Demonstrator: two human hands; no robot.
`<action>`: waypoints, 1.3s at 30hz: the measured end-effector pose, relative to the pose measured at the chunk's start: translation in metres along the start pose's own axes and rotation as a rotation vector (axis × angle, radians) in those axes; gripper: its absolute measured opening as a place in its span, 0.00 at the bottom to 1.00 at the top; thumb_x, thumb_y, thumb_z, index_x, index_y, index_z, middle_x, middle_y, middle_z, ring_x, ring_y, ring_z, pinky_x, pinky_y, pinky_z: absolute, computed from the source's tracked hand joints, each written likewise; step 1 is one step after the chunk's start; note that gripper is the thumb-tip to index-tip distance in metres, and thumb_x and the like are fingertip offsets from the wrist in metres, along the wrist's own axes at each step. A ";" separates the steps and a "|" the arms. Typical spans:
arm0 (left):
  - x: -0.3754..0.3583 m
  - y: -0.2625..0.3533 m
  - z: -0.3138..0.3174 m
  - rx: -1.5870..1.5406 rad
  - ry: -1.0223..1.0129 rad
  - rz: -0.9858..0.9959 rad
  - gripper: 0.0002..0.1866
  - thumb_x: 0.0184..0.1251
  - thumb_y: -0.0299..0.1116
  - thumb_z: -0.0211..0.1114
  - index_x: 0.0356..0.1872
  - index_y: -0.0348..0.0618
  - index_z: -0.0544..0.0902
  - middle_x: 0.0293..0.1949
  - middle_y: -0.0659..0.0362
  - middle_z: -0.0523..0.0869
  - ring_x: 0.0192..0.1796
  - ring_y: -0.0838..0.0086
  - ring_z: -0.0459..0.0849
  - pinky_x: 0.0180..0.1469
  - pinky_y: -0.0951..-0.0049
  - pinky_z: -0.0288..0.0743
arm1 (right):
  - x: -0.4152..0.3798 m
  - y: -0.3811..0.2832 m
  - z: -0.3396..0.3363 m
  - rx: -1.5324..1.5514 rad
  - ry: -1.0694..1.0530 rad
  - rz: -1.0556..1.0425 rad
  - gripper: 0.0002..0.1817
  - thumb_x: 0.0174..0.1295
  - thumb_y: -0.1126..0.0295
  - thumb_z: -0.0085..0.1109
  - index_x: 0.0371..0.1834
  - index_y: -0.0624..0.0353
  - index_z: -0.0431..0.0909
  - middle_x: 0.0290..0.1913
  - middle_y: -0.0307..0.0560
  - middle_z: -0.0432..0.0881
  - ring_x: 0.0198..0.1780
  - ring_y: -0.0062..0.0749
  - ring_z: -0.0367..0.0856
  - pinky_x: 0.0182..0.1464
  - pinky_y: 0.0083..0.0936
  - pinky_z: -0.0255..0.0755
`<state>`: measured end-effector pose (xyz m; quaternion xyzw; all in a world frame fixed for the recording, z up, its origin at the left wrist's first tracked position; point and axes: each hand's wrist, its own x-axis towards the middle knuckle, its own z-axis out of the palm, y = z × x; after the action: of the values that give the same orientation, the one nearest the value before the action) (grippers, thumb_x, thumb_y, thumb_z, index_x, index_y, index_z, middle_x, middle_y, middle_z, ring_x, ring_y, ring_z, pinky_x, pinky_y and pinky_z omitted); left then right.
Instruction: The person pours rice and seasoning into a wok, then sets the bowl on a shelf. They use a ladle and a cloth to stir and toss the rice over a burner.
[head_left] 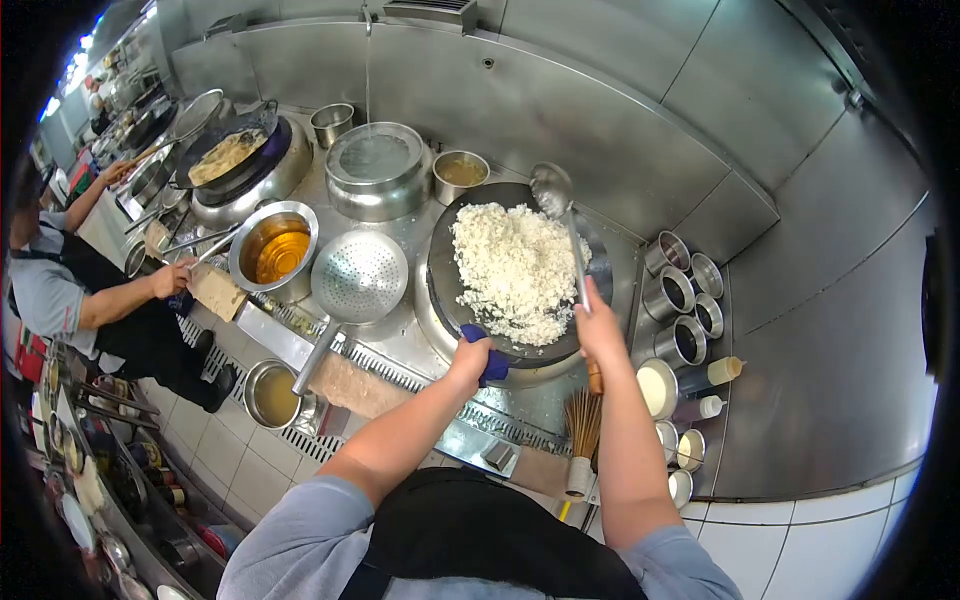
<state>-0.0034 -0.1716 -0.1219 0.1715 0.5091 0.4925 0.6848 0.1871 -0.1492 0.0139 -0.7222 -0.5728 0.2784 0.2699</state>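
— Where are your hands right now?

— My left hand (472, 352) is closed around the blue cloth (490, 360) wrapped on the near rim of the wok (600, 262). My right hand (598, 325) is just beside it, to its right, fisted around the handle of the ladle (551, 190).

— Which way does the ladle run from that hand?

— Straight away from me. The long shaft leaves my right fist and goes forward and a touch left, over the right edge of the fried rice (515, 270), so the bowl sits at the far rim, beyond the rice.

— And the rice itself?

— It lies ahead of both hands, heaped in the middle of the wok. It is forward and right of my left hand, forward and left of my right. The ladle hand is the nearer one to the pile's edge.

— What sits around them?

— Left of my left hand, a perforated skimmer (359, 275) rests on the counter, handle pointing back toward me. Further left is a bowl of oil (275, 248). Right of my right hand stand steel seasoning cups (685, 300). Farther off to the left, another person's hand (172, 278) holds something at the next station.
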 end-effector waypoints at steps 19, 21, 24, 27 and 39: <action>0.002 0.015 -0.004 0.042 0.076 0.035 0.17 0.52 0.28 0.57 0.45 0.38 0.71 0.31 0.56 0.76 0.29 0.68 0.78 0.29 0.66 0.77 | -0.075 0.009 -0.035 -0.773 -0.313 -0.146 0.35 0.63 0.63 0.51 0.73 0.32 0.48 0.36 0.65 0.81 0.38 0.59 0.80 0.44 0.48 0.73; -0.003 0.017 -0.004 0.009 0.086 0.018 0.17 0.52 0.29 0.57 0.46 0.38 0.71 0.32 0.56 0.76 0.29 0.68 0.78 0.30 0.67 0.77 | -0.088 0.014 -0.064 -0.769 -0.273 -0.115 0.35 0.62 0.63 0.52 0.72 0.30 0.50 0.34 0.65 0.80 0.38 0.59 0.80 0.43 0.47 0.73; -0.007 0.013 -0.004 0.018 0.038 -0.005 0.14 0.53 0.29 0.56 0.42 0.39 0.73 0.32 0.56 0.77 0.29 0.68 0.78 0.32 0.68 0.76 | -0.085 0.028 -0.084 -0.682 -0.048 -0.081 0.33 0.62 0.63 0.53 0.71 0.31 0.54 0.35 0.68 0.80 0.37 0.61 0.79 0.41 0.48 0.72; -0.010 0.013 -0.001 0.024 -0.063 -0.046 0.09 0.54 0.28 0.56 0.37 0.40 0.74 0.30 0.57 0.77 0.29 0.69 0.78 0.32 0.69 0.75 | -0.049 0.067 -0.047 -0.554 0.111 -0.001 0.33 0.62 0.65 0.51 0.72 0.41 0.54 0.36 0.67 0.80 0.34 0.58 0.81 0.38 0.46 0.74; -0.009 0.011 -0.009 0.014 -0.094 -0.082 0.10 0.56 0.31 0.57 0.39 0.42 0.72 0.28 0.58 0.77 0.26 0.69 0.79 0.26 0.68 0.74 | -0.026 0.052 -0.028 -0.567 0.209 -0.101 0.32 0.63 0.68 0.50 0.72 0.41 0.54 0.38 0.63 0.82 0.27 0.46 0.82 0.30 0.39 0.75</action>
<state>-0.0167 -0.1768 -0.1122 0.1782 0.4861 0.4518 0.7265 0.2373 -0.1864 -0.0007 -0.7643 -0.6318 0.0177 0.1284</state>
